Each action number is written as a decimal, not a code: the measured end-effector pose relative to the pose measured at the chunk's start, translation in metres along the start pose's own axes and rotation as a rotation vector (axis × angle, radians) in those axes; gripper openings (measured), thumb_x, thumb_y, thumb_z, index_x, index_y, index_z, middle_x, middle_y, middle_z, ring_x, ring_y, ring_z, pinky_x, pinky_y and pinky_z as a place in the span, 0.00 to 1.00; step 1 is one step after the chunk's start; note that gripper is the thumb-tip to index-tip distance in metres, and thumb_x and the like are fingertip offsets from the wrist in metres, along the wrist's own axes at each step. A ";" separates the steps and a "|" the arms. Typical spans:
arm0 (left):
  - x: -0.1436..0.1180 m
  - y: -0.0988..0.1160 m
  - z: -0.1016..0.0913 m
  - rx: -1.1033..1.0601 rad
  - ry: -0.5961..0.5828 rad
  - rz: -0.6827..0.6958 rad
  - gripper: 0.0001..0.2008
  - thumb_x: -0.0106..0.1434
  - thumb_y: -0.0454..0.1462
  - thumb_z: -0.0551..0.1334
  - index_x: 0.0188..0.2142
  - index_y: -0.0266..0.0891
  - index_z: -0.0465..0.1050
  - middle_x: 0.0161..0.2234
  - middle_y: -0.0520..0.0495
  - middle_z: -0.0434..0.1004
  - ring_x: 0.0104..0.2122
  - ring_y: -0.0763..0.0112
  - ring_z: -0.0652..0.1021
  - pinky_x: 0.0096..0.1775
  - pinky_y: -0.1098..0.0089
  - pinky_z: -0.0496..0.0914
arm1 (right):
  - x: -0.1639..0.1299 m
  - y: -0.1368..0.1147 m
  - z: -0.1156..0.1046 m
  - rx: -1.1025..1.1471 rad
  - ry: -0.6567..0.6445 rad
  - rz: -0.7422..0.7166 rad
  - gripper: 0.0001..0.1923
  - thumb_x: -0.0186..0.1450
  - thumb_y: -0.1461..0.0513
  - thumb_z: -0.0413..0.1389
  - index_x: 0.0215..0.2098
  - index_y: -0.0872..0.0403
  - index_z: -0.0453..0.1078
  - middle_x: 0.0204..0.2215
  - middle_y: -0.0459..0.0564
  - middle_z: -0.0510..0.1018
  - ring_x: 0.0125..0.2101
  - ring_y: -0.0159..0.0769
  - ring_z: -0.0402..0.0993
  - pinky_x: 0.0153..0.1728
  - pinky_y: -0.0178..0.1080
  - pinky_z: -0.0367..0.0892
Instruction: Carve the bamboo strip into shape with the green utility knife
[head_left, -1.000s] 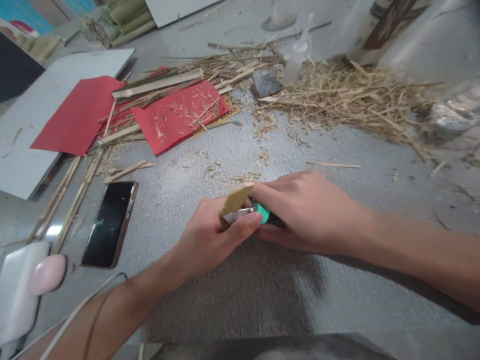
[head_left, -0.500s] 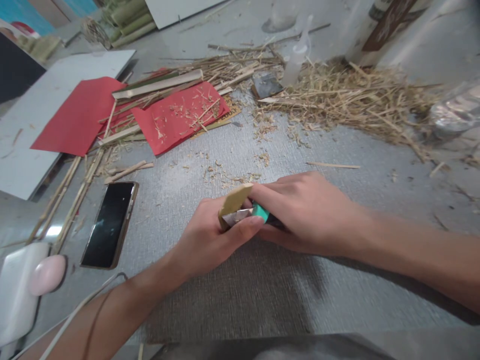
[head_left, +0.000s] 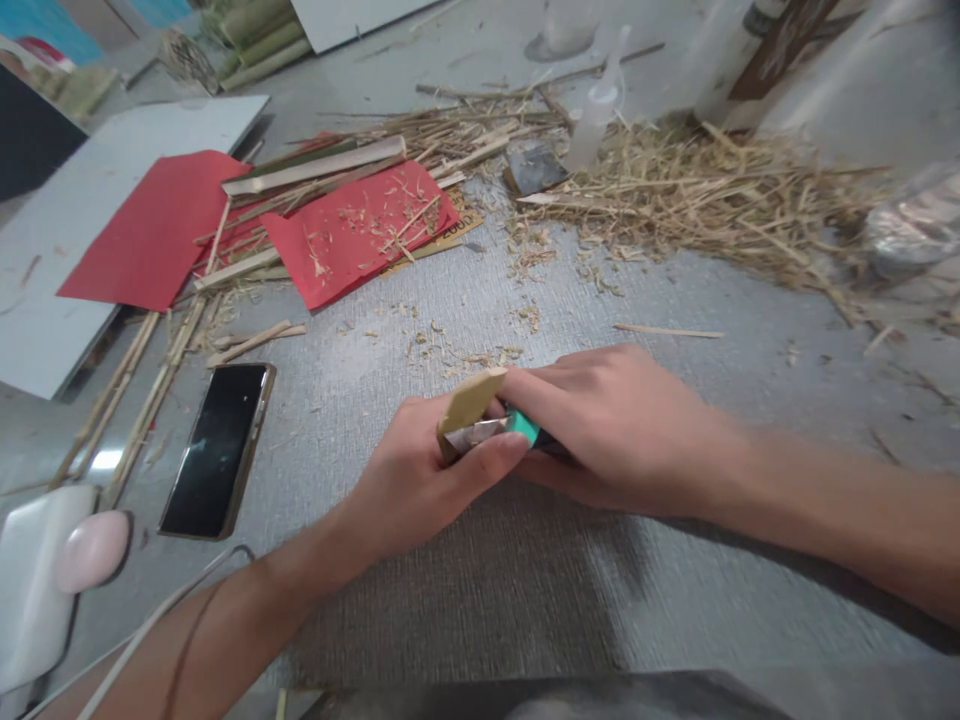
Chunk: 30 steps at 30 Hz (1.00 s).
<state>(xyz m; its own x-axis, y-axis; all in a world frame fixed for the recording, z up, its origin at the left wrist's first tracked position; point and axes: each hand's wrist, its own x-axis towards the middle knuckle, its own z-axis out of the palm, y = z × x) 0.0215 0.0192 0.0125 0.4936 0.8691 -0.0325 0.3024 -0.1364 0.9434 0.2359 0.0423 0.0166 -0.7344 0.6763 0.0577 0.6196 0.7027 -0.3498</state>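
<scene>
Two hands meet at the middle of the grey counter [head_left: 480,620]; off to the left lie a pink pebble-shaped object [head_left: 91,550], a dark smartphone [head_left: 217,448] and red paper sheets [head_left: 161,225] strewn with bamboo strips [head_left: 311,170]. Curled shut, the left hand [head_left: 420,480] grips a small tan bamboo piece [head_left: 469,398], thumb pressed along its lower edge. Touching it, the right hand [head_left: 615,425] is closed around a teal-handled knife [head_left: 521,427] whose blade rests against the piece, with a heap of bamboo shavings [head_left: 712,195] behind.
</scene>
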 end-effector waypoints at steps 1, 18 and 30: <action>0.000 0.000 0.000 0.006 -0.001 0.003 0.19 0.75 0.42 0.64 0.27 0.40 0.65 0.22 0.57 0.65 0.23 0.77 0.65 0.28 0.69 0.60 | 0.000 0.000 0.001 0.003 0.006 -0.002 0.10 0.74 0.53 0.55 0.48 0.49 0.68 0.34 0.45 0.84 0.25 0.37 0.72 0.27 0.41 0.45; -0.001 0.000 -0.001 -0.051 -0.037 -0.019 0.16 0.74 0.43 0.63 0.30 0.41 0.64 0.24 0.57 0.58 0.23 0.77 0.60 0.27 0.71 0.59 | -0.003 0.006 0.006 0.071 0.046 -0.056 0.09 0.75 0.53 0.55 0.46 0.50 0.66 0.33 0.44 0.82 0.24 0.35 0.69 0.27 0.41 0.43; 0.005 0.001 -0.003 -0.057 -0.010 -0.143 0.21 0.70 0.46 0.67 0.25 0.41 0.67 0.21 0.56 0.67 0.23 0.75 0.66 0.27 0.71 0.61 | 0.000 -0.004 0.002 -0.030 -0.012 0.055 0.12 0.77 0.50 0.54 0.46 0.49 0.66 0.38 0.46 0.85 0.29 0.41 0.77 0.28 0.41 0.45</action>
<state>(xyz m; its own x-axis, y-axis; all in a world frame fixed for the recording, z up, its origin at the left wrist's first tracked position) 0.0217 0.0251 0.0140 0.4565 0.8731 -0.1713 0.3236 0.0164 0.9460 0.2323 0.0391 0.0166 -0.7020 0.7116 0.0280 0.6671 0.6709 -0.3237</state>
